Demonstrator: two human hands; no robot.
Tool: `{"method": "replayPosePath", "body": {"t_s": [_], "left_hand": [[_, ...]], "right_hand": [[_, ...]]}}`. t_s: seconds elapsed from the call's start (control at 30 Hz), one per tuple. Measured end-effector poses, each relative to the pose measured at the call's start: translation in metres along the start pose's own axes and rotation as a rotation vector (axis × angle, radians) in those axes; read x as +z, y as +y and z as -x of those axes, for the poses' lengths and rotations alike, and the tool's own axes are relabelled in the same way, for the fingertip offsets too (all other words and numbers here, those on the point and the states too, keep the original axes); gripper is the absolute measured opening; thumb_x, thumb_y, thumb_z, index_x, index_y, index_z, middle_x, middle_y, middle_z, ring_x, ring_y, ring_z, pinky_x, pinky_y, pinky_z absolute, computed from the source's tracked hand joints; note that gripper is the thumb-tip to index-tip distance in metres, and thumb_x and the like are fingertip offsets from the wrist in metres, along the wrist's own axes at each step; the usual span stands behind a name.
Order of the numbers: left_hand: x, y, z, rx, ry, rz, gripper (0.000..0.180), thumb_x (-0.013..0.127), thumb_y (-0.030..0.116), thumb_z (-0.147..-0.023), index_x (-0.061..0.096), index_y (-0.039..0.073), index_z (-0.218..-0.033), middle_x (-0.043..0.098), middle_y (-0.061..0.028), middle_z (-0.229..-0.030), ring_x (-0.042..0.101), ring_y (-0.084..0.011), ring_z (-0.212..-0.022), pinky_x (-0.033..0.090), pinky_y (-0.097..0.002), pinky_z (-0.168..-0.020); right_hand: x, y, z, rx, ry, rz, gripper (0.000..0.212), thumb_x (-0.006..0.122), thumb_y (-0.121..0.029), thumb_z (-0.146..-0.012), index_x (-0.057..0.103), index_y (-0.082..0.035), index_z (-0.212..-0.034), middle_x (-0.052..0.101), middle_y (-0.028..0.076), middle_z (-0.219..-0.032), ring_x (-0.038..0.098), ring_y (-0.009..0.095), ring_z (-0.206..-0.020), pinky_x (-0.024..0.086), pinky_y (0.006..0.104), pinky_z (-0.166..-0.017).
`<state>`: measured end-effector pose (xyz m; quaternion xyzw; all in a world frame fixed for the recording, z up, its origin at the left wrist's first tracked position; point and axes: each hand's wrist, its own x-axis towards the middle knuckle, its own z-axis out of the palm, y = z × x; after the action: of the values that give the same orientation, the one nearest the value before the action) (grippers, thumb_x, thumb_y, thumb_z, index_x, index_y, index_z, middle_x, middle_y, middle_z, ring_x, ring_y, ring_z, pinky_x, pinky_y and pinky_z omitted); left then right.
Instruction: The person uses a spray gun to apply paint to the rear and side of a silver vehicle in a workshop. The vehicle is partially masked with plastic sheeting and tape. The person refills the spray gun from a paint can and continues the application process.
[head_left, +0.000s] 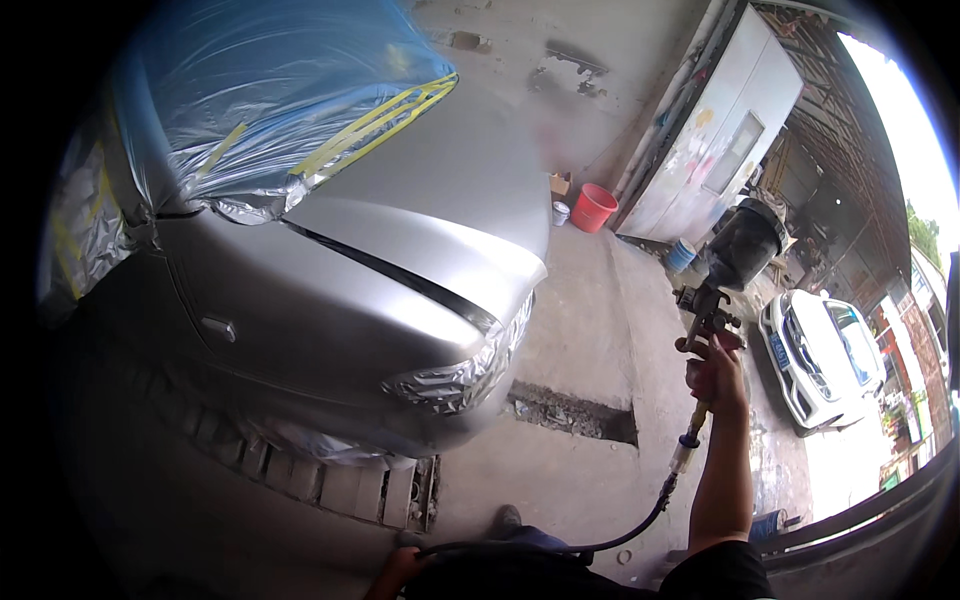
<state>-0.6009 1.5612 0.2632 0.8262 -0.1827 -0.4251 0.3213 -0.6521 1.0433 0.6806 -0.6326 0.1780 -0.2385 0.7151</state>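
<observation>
My right hand (718,375) is wrapped round the grip of a paint spray gun (710,305) with a dark cup (746,245) on top, raised to the right of the car. From the gun's handle a black air hose (640,525) curves down and across my body. At the lower edge my left hand (398,572) is closed round the hose's other stretch, its fingers partly cut off by the frame. The silver car (330,290) stands to the left. Blue plastic film (290,90) with yellow tape covers its windshield, and silvery masking (465,375) covers the headlight.
A floor grate (330,480) runs beside the car, and a rubble-filled pit (575,412) lies ahead of it. A red bucket (594,208) and a blue can (680,255) stand near a large door (715,130). Outside, a white car (822,360) is parked.
</observation>
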Motion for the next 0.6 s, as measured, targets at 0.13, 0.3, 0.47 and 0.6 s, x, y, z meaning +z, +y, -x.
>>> {"method": "replayPosePath", "body": {"t_s": [0.13,0.3,0.47,0.6], "left_hand": [[0.042,0.002,-0.034,0.053,-0.074,-0.177,0.043,0.062,0.049,-0.079,0.066,0.006,-0.08,0.065,-0.0171,-0.078,0.063,-0.0357,-0.076,0.048,-0.0436,-0.066],[0.113,0.018,-0.05,0.125,0.072,-0.257,0.04,0.063,0.047,-0.078,0.066,0.007,-0.082,0.064,-0.0181,-0.081,0.062,-0.0363,-0.078,0.048,-0.0445,-0.067],[0.133,0.079,-0.026,-0.114,0.108,-0.118,0.047,0.062,0.053,-0.076,0.066,0.007,-0.085,0.065,-0.0183,-0.084,0.062,-0.0376,-0.081,0.049,-0.0459,-0.071],[0.131,0.117,-0.005,-0.342,0.072,-0.178,0.053,0.059,0.059,-0.075,0.067,0.008,-0.087,0.066,-0.0178,-0.085,0.062,-0.0379,-0.084,0.049,-0.0465,-0.074]], "right_hand": [[-0.026,0.02,-0.033,-0.007,-0.243,-0.053,0.035,0.048,-0.033,-0.095,0.049,-0.005,-0.116,0.063,0.015,-0.089,0.046,0.011,-0.045,0.035,0.0245,-0.036],[-0.095,0.051,-0.096,0.052,-0.107,0.038,0.03,0.053,-0.035,-0.093,0.054,-0.006,-0.1,0.058,0.006,-0.073,0.047,0.011,-0.044,0.035,0.0248,-0.035],[-0.187,0.092,-0.14,0.182,0.288,0.235,0.03,0.059,-0.038,-0.09,0.048,-0.01,-0.095,0.059,0.004,-0.074,0.054,0.013,-0.047,0.038,0.025,-0.034],[-0.199,0.128,-0.124,0.035,0.305,0.087,0.03,0.06,-0.038,-0.089,0.051,-0.01,-0.097,0.058,0.004,-0.066,0.056,0.013,-0.048,0.039,0.0238,-0.034]]}}
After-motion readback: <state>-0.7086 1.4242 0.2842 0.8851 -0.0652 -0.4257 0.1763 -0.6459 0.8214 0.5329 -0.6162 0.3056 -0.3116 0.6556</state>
